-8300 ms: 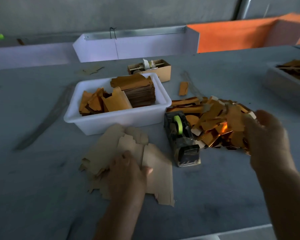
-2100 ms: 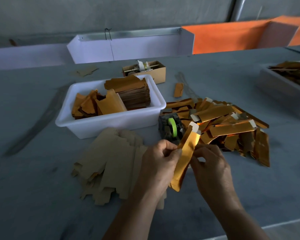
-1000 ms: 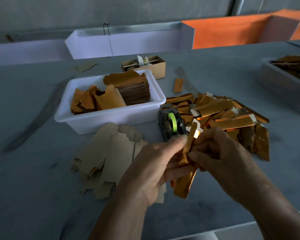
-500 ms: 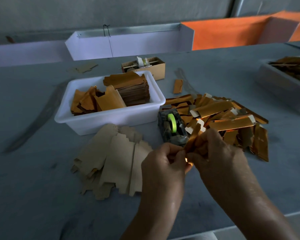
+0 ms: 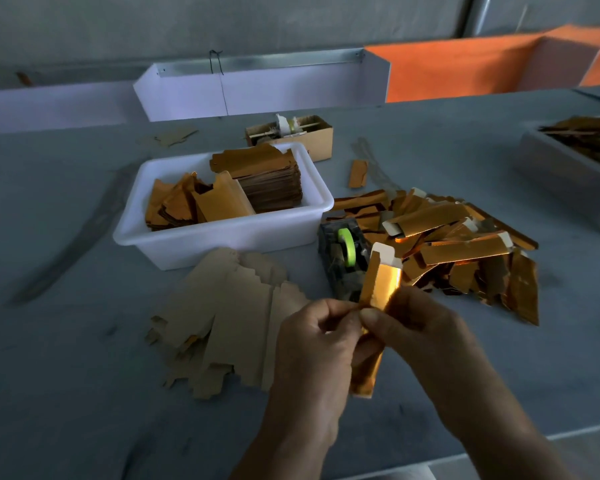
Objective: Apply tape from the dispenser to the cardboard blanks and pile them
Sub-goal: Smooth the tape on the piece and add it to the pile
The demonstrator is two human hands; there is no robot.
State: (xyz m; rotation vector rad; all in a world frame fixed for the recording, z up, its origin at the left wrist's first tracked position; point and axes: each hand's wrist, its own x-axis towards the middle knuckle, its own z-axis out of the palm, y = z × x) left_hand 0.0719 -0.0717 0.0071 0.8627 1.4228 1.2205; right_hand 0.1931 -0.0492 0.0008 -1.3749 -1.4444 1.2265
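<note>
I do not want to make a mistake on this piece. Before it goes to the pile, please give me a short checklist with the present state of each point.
1. Gold blank held by both hands: ok, left hand and right hand pinch it.
2. Blank folded into a flat sleeve: ok, white tab at the top.
3. Tape on the seam: cannot tell, no tape is visible.
4. Tape dispenser within reach: ok, just behind the hands, with green roll.
5. Pile of finished gold pieces has room: ok, on the right of the dispenser.
6. Flat brown blanks ready: ok, beside the left hand.
</note>
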